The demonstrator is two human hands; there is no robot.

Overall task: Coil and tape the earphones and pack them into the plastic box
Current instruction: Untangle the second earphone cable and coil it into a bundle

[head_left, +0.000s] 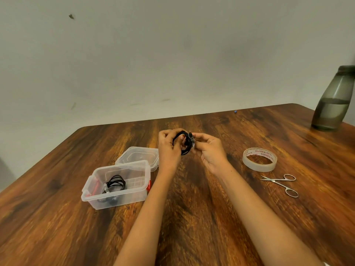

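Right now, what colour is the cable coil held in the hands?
Black; the coiled earphones show best in the head view.

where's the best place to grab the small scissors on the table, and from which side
Take the scissors by the two ring handles at their right end, coming down from above on the right. They lie flat on the table, thin blades pointing left, so the loops offer the easiest hold. The right hand, nearest, is pinching the earphone coil.

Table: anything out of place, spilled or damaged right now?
Nothing stands out. The box sits open with one coil inside, lid behind it; tape roll and scissors lie flat at right, bottle upright. The left hand and right hand hold a second coil.
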